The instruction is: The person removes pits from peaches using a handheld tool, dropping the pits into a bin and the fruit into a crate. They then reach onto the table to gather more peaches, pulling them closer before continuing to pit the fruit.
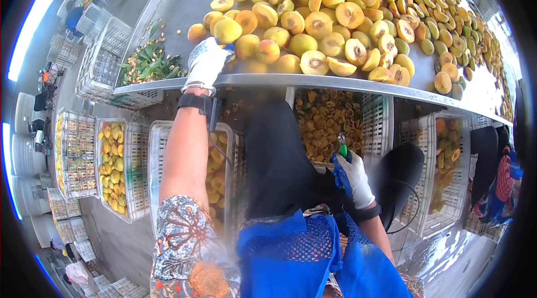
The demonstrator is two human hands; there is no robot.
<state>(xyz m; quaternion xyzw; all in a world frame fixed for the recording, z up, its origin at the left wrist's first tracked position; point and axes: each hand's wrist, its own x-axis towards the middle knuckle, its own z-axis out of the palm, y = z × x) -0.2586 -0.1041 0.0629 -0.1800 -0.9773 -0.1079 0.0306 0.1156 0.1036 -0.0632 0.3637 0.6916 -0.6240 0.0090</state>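
My left hand (205,63), in a white glove with blue on the palm side, reaches over the table's front edge. Its partly hidden fingers are closed against a whole yellow peach (227,31). Lower down, before my lap, my right hand (354,178) wears a similar glove and grips a small tool (343,146) with a green handle and a metal head. The tool's exact kind is not clear. Halved peaches (318,25), many with their stones showing, lie among whole ones on the metal table (173,15).
Leaves and scattered stones (152,63) lie at the table's left corner. Under the edge stands a crate (377,124) with peach pieces. More crates of peaches (137,169) stand on the floor at left and right (430,186). Another person's legs (485,158) show at far right.
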